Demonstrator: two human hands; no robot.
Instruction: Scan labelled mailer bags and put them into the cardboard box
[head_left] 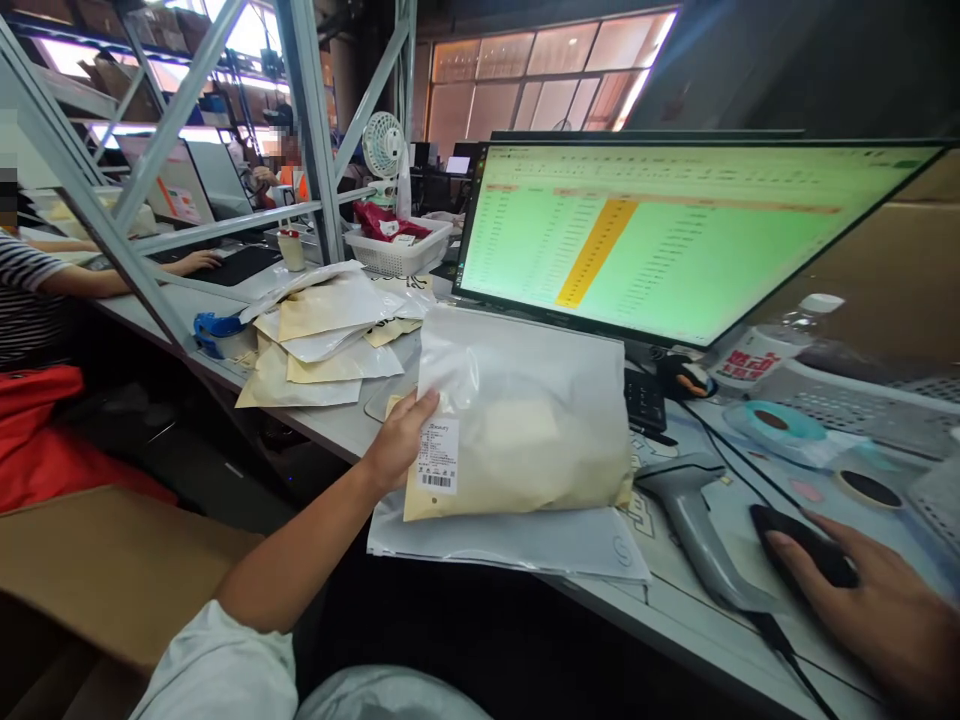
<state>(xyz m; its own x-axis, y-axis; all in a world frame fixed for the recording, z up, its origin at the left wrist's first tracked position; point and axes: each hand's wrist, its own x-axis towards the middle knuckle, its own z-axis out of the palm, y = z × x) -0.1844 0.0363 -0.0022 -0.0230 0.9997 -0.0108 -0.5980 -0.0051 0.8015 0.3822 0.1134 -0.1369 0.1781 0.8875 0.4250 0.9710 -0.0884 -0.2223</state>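
Note:
My left hand (401,438) grips the left edge of a frosted plastic bag (532,420) with something pale yellow inside. A white barcode label (438,456) shows on the bag near my fingers. Beneath it, at the desk's front edge, lies another flat zip bag (510,545). My right hand (877,590) is wrapped over a black computer mouse (802,550) at the right. Between the bag and the mouse rests a grey barcode scanner (697,530). Behind the bag stands a monitor (675,250) with a spreadsheet on its screen.
Several packed bags (322,330) are piled left of the monitor, beside a blue tape dispenser (221,335). A white basket (401,250) stands behind them. At right are a plastic bottle (772,345) and tape rolls (776,425). A co-worker's arm (135,275) reaches over the desk beyond the metal frame.

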